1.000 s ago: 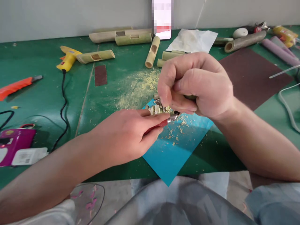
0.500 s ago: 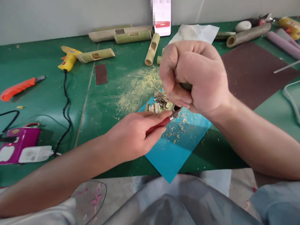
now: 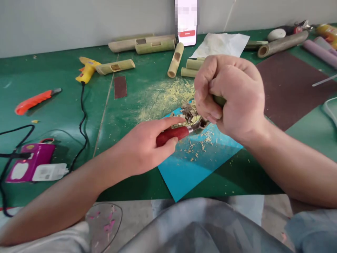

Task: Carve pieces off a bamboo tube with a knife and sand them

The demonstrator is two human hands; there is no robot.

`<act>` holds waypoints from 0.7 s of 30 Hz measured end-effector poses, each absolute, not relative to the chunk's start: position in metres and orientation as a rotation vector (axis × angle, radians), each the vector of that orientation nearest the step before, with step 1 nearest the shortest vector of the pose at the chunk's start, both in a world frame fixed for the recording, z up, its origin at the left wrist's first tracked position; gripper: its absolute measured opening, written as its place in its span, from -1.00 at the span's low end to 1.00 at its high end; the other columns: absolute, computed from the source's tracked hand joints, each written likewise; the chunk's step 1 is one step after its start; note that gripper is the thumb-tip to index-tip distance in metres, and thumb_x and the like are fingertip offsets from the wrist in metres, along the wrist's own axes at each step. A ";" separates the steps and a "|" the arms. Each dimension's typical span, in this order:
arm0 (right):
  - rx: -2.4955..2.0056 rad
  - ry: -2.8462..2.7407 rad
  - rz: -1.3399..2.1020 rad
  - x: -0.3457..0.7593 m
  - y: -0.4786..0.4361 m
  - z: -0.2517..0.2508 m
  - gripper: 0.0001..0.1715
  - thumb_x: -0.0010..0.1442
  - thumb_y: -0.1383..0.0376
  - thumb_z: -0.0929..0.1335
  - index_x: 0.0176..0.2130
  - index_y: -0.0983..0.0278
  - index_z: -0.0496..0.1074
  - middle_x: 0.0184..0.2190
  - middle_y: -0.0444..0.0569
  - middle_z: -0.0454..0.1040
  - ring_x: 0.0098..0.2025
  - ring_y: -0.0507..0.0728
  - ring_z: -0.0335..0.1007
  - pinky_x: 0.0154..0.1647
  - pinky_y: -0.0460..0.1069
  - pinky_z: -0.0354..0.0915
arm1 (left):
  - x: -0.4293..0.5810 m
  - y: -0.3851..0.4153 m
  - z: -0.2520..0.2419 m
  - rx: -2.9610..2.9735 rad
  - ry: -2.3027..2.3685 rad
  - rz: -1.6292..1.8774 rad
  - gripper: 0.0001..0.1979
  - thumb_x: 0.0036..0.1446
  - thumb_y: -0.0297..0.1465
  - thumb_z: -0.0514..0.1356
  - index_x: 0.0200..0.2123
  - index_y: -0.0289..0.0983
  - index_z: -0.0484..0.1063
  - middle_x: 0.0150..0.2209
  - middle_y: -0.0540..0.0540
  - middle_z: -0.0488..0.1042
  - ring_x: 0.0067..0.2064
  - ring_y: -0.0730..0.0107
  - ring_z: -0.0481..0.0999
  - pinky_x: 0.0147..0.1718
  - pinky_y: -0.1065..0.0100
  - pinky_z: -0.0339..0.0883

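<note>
Left hand: your left hand [image 3: 144,144] holds a red-handled tool [image 3: 172,136], the handle lying between an extended finger and the thumb. Its metal end points right, over the blue sheet [image 3: 176,182], next to a small dark-mouthed piece [image 3: 202,123] below your other fist; you cannot tell whether the two touch.

Right hand: your right hand [image 3: 234,95] is clenched tight around an olive-green object [image 3: 219,101], mostly hidden by your fingers; its full shape cannot be told.

Work area: a heap of chips [image 3: 188,114] lies at the sheet's far corner, and pale shavings [image 3: 196,149] are scattered across its middle. Yellowish dust [image 3: 176,93] spreads on the green table [image 3: 137,191] beyond.

Surroundings: to your left you have an orange-handled knife [image 3: 35,102], a purple box [image 3: 46,154] and a yellow glue gun [image 3: 88,72], a cut bamboo tube [image 3: 126,65] just beside its nozzle. A brown strip [image 3: 120,87] lies nearby; a larger brown sheet [image 3: 292,84] lies right of your fist.
</note>
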State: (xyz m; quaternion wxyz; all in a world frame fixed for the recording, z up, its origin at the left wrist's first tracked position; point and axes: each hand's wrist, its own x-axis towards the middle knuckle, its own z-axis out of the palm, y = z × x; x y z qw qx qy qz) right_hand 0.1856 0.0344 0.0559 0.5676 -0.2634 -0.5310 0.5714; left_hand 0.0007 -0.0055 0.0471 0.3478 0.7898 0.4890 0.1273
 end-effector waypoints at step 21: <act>-0.768 -1.474 0.975 0.199 0.022 0.067 -0.56 -0.06 0.54 0.22 -0.36 0.18 0.57 -0.25 -0.08 0.49 -0.14 0.16 0.44 -0.25 0.01 0.41 | 0.002 -0.027 0.043 2.574 1.142 0.327 -0.54 0.32 -0.44 0.03 0.26 -0.16 0.34 -0.09 -0.19 0.49 -0.25 0.33 0.55 -0.32 0.31 0.47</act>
